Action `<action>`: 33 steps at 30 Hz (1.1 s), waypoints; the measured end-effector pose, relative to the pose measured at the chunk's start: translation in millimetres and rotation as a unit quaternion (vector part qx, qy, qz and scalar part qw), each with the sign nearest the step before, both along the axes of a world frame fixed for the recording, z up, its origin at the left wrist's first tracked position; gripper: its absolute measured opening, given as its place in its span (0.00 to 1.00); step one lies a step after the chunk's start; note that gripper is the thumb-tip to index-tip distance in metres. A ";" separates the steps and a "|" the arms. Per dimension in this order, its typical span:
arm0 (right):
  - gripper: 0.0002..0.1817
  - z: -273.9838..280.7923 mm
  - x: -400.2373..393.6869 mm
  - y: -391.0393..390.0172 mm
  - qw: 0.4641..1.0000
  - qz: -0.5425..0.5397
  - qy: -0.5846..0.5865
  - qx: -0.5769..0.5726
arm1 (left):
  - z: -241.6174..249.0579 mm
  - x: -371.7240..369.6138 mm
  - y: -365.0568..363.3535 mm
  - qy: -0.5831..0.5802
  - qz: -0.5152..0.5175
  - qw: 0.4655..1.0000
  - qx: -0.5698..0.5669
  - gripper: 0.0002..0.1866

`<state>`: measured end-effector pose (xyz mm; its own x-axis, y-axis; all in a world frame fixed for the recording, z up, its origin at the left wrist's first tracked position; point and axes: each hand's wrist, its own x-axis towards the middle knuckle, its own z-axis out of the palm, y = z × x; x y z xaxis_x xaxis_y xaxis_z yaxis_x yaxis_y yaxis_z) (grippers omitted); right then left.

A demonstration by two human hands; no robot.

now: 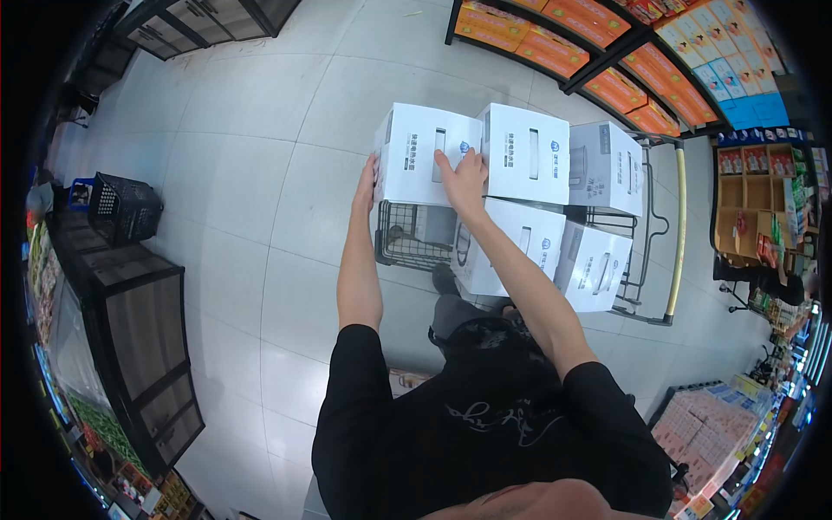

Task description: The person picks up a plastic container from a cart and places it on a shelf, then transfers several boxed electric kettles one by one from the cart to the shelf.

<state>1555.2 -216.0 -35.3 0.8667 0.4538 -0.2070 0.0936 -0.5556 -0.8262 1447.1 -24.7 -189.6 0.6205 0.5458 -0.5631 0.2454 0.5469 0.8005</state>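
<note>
A white electric kettle box [418,165] with a handle slot in its top sits at the far left corner of a wire cart [407,251]. My left hand [367,180] presses along its left side, most of the fingers hidden by the box. On its top right, my right hand [465,179] grips with the thumb by the slot and the fingers near the right edge. Beside it stands a second white box [526,156], then a greyer one [605,169]. Two more boxes, one [511,250] partly behind my right forearm and one [593,270] farther right, fill the near row.
The cart's yellow handle bar [677,234] is on the right. Shelves with orange cartons [555,48] stand at the top right. A dark display stand [143,347] and a black basket [126,208] are on the left. A person [776,282] stands at the far right.
</note>
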 end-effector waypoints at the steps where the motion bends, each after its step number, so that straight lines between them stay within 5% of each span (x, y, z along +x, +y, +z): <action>1: 0.50 1.3 -0.6 0.2 1.000 0.003 -0.002 -0.018 | -3.6 -1.0 2.3 0.000 0.001 1.000 -0.004 0.36; 12: 0.47 11.7 -39.6 10.0 0.982 0.091 -0.123 -0.108 | 28.2 -32.7 16.4 0.017 -0.008 1.000 0.002 0.41; 27: 0.25 3.2 -35.8 -5.7 0.966 0.123 -0.226 0.015 | 11.6 -47.4 13.4 -0.072 0.009 0.996 -0.046 0.37; 33: 0.37 9.7 -49.6 -10.5 0.986 0.057 -0.143 0.063 | 27.9 -45.4 6.8 -0.088 0.024 0.994 -0.052 0.36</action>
